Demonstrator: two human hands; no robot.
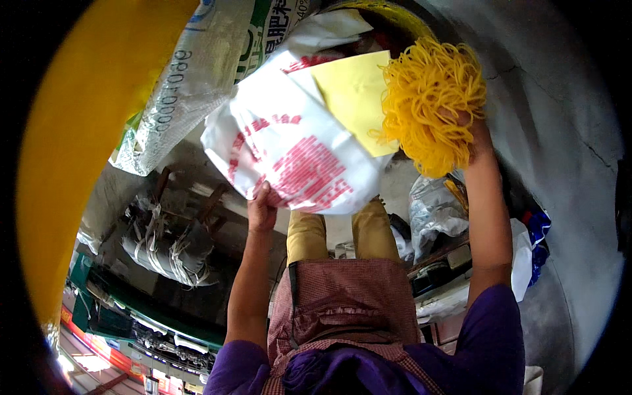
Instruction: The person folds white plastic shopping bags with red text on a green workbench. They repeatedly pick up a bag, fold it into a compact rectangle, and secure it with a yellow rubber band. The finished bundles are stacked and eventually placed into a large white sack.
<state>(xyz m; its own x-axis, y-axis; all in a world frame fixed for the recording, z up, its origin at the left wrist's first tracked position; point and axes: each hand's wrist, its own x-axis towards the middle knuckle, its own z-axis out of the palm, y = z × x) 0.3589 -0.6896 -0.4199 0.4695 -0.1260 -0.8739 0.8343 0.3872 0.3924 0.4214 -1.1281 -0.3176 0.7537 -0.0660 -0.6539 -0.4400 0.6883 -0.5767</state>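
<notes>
My left hand (262,209) is closed on the lower edge of a white plastic bag (263,105) with red print, its thumb lying over the front. A flat, pale yellow sheet (355,99) lies against the bag's right side, its upper part reaching toward the other hand. At upper right, my right hand (475,131) is closed around a big bunch of yellow rubber bands (431,99), a tangle of thin loops that hides most of the fingers. The bunch is right beside the sheet's right edge; whether they touch, I cannot tell.
A printed woven sack (178,99) stands at upper left beside a large yellow surface (79,131). Below left lies a grey bundle (171,247) tied with string. Clear plastic bags (434,210) sit below my right arm. A grey wall (559,131) curves along the right.
</notes>
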